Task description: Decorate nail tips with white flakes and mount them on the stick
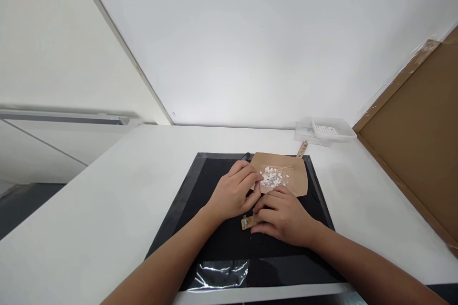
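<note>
A brown paper sheet (pixel 288 176) lies on a black mat (pixel 200 186) and carries a heap of small white pieces (pixel 274 177). My left hand (pixel 233 193) rests at the sheet's left edge, fingers curled and pinched beside the heap; what they hold is too small to make out. My right hand (pixel 282 217) lies just in front of the sheet, fingers closed over a small brown strip (pixel 246 222) with a clear part on it, which pokes out at the left of the hand.
A clear plastic tray (pixel 324 131) with a white gridded insert stands at the back right of the white table (pixel 107 200). A narrow brown strip (pixel 302 149) lies by it. A cardboard panel (pixel 418 138) leans at right. A clear plastic bag (pixel 222 274) lies on the mat's near edge.
</note>
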`<move>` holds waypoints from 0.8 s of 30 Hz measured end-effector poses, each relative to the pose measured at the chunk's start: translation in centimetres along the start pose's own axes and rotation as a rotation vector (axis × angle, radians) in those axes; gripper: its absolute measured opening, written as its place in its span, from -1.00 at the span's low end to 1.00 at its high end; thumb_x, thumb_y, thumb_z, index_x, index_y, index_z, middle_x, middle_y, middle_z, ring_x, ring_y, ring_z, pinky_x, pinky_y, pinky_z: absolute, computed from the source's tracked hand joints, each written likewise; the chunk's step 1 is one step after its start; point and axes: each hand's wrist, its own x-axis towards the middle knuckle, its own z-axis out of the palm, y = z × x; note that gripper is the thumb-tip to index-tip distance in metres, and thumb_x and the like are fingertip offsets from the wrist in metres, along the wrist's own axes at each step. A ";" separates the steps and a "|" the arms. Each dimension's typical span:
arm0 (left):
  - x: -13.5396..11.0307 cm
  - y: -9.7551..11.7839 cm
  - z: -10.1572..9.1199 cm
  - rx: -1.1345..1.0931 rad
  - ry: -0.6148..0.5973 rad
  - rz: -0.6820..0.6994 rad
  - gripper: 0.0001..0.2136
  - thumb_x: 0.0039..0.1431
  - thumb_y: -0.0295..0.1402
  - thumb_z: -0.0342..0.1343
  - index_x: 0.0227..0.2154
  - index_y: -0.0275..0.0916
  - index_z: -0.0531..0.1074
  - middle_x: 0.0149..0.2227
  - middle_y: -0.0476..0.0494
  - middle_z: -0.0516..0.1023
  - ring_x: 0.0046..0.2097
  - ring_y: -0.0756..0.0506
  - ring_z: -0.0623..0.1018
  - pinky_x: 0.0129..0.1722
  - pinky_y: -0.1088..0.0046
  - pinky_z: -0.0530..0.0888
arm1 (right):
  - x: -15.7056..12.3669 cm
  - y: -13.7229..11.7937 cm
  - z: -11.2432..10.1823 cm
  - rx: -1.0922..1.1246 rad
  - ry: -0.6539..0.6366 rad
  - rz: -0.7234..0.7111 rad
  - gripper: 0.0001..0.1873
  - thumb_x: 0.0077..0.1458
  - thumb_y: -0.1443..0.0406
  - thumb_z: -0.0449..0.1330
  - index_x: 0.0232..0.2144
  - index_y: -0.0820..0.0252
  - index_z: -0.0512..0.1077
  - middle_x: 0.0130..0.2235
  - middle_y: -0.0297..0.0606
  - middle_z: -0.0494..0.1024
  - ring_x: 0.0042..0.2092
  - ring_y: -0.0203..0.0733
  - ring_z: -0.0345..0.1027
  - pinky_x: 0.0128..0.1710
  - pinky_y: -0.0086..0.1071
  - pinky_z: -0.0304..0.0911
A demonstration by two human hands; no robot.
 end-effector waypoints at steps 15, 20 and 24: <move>0.1 0.1 0.0 -0.003 -0.005 0.008 -0.82 0.23 -0.57 0.17 -0.16 -0.21 0.46 -0.27 -0.14 0.58 -0.13 -0.18 0.47 -0.13 0.26 0.55 | 0.0 -0.4 0.3 -0.016 0.000 -0.007 -0.74 0.39 0.13 0.31 -0.34 0.11 0.53 -0.25 -0.37 0.62 -0.16 -0.25 0.44 -0.08 -0.26 0.18; 0.2 0.2 0.0 -0.003 -0.003 0.020 -0.81 0.23 -0.58 0.15 -0.15 -0.20 0.47 -0.28 -0.13 0.59 -0.14 -0.18 0.48 -0.12 0.24 0.55 | 0.3 -0.7 0.1 -0.081 -0.012 -0.031 -0.73 0.43 0.16 0.27 -0.35 0.11 0.51 -0.28 -0.39 0.59 -0.20 -0.25 0.40 -0.10 -0.26 0.14; 0.2 0.2 0.0 -0.005 -0.001 0.017 -0.80 0.23 -0.57 0.15 -0.14 -0.19 0.47 -0.27 -0.13 0.58 -0.14 -0.19 0.49 -0.11 0.23 0.56 | 0.5 -0.8 0.1 -0.120 -0.012 -0.034 -0.69 0.44 0.14 0.25 -0.37 0.13 0.49 -0.31 -0.39 0.58 -0.22 -0.25 0.38 -0.10 -0.26 0.13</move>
